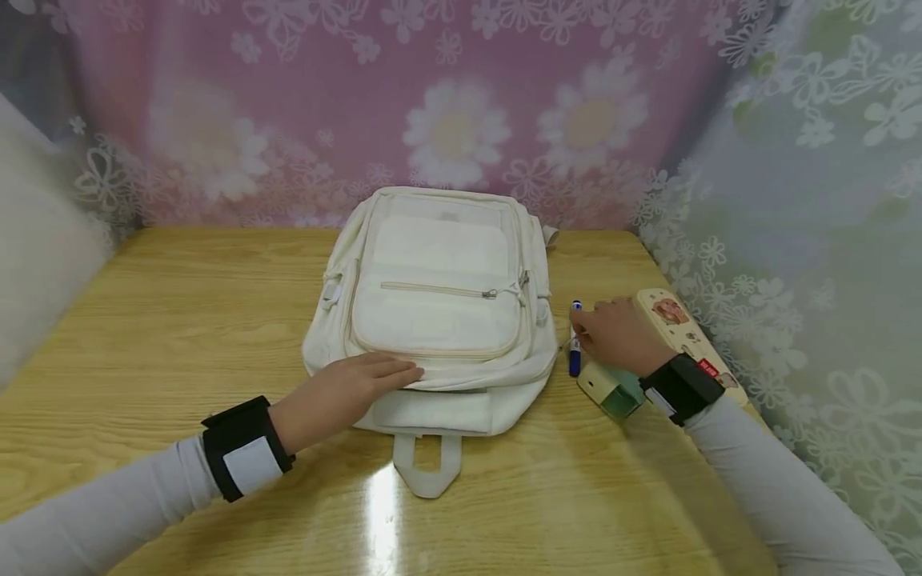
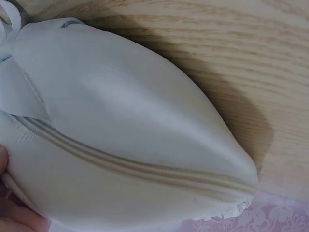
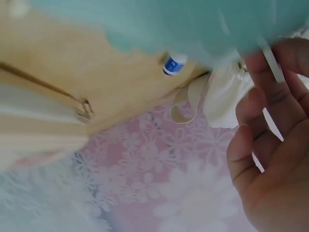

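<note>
A cream backpack (image 1: 439, 320) lies front side up on the wooden table, its top handle loop toward me. My left hand (image 1: 349, 396) rests on the near part of its front, fingers extended. In the left wrist view a zipper (image 2: 145, 169) curves along the bag's side, with fingers just inside the left edge. Beside the bag, my right hand (image 1: 623, 332) has its fingers curled at a small green and cream box-like object (image 1: 608, 388), partly hidden beneath the hand. The right wrist view shows its blurred teal side (image 3: 169, 24) against the fingers. A blue-and-white marker (image 1: 575, 340) lies alongside.
A cream pencil case (image 1: 695, 344) with printed pictures and a red tag sits at the table's right edge, partly behind my right wrist. Floral curtains close off the back and right side. Something white (image 1: 43, 232) bounds the left.
</note>
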`<state>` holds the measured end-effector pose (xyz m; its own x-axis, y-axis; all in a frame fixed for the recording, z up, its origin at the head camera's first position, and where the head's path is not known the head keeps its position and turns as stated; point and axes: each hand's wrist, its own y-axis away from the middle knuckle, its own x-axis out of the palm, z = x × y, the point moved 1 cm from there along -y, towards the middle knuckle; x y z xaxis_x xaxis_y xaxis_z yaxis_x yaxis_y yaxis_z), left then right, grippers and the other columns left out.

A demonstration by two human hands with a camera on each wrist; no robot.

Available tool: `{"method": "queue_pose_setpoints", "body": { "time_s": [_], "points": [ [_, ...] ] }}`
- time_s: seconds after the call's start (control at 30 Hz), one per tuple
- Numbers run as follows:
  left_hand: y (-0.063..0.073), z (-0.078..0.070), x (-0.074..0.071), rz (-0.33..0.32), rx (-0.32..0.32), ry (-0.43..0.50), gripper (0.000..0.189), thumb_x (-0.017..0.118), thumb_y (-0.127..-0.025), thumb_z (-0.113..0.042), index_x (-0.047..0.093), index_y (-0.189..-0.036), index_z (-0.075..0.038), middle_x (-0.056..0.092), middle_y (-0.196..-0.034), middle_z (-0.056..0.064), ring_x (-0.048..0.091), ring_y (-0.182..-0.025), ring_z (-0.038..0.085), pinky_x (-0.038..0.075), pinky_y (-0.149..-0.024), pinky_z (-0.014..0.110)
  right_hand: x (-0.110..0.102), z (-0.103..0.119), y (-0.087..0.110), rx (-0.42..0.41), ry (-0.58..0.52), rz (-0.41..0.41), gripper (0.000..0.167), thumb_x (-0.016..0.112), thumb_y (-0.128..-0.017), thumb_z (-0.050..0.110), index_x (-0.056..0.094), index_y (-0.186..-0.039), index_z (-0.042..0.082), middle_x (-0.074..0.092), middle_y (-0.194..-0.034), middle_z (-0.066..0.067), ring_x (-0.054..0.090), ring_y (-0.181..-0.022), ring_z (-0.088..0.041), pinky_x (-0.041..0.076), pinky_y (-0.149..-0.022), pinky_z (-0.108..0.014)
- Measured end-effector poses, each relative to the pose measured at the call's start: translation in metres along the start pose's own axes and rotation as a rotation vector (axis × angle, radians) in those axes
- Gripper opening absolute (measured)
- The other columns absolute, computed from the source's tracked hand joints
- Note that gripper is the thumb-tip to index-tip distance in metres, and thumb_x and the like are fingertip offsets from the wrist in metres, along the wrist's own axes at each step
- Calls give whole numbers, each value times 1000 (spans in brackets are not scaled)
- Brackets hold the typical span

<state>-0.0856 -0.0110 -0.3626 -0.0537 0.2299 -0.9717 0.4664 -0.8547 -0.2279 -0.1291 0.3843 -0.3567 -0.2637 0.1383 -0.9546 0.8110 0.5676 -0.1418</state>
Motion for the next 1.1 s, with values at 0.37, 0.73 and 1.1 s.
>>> {"method": "queue_pose_setpoints", "body": {
  "time_s": [0.37,0.73,1.1],
  "points": [
    [5,-1,2,-5,51,-40,65,62,-75,18,53,-133,-9,60,-128,7,56,-118,24,47,-97,33,13,-27,-46,5,28,123,23,59,-85,5,46,-69,13,36,-50,0,34,-47,-16,23,-57,-31],
    [4,-7,-1,71,1,-70,57,64,-81,9,52,-133,-10,58,-130,5,54,-120,24,47,-98,33,29,-35,-61,110,-53,185,15,58,-86,5,52,-75,13,51,-61,-2,42,-53,-18,30,-54,-33],
    [5,-10,5,138,-28,-95,55,62,-85,2,46,-137,-8,55,-133,6,54,-121,21,49,-95,30,13,-19,-64,189,-247,76,7,53,-91,6,59,-89,3,58,-79,-12,52,-64,-24,40,-55,-36]
  ]
}}
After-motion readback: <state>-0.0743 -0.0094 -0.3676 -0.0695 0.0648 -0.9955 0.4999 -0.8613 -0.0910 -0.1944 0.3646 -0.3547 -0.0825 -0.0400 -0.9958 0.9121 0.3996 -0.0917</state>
